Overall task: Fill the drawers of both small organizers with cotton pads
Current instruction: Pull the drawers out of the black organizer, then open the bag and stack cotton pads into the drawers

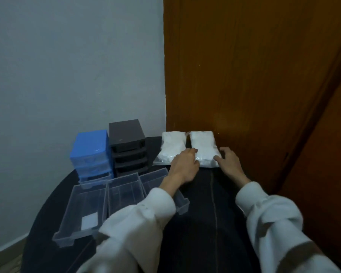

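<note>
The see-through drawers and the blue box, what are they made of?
The drawers look like clear hard plastic: you can see the dark table through their glossy walls. The blue box seems to be smooth solid-colored plastic; a small bright glint shows on its top. Both are guesses from looks alone.

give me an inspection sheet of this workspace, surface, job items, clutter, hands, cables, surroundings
Surface: round dark table.
Job's things: blue organizer beside dark grey organizer; three clear drawers out on the table, no loose pads seen in them; two bags of cotton pads side by side at the far edge.
Clutter: nothing seen.
Hands: left hand and right hand at either side of the right bag; grip unclear.
Cables: nothing seen.
Surroundings: pale wall, wooden door.
</note>
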